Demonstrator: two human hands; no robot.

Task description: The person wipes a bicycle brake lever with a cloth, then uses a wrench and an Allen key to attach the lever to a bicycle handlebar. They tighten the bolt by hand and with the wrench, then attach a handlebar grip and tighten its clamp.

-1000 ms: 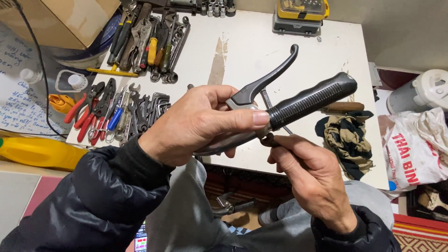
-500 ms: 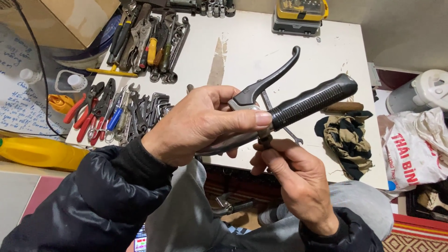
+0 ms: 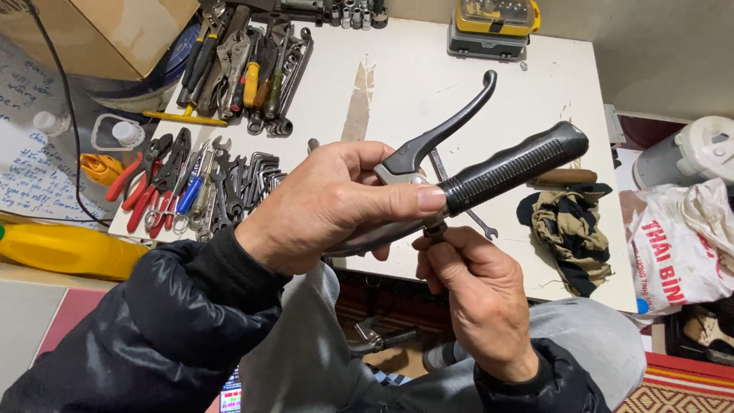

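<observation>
My left hand grips a bicycle handlebar end with a ribbed black rubber grip and a dark brake lever that sticks up and to the right. The thumb lies along the bar near the lever clamp. My right hand is under the bar, its fingertips pinched on a small metal part at the underside of the clamp. What exactly it pinches is too small to tell. Both hands are held over my lap, in front of the white table.
On the table lie rows of pliers, wrenches, screwdrivers, a loose wrench, a rag and a yellow-lidded case. A yellow bottle lies left; a plastic bag sits right.
My right hand has moved up and closer under the bar, its fingers now pinched at the clamp. The left hand and handlebar have stayed almost still.
</observation>
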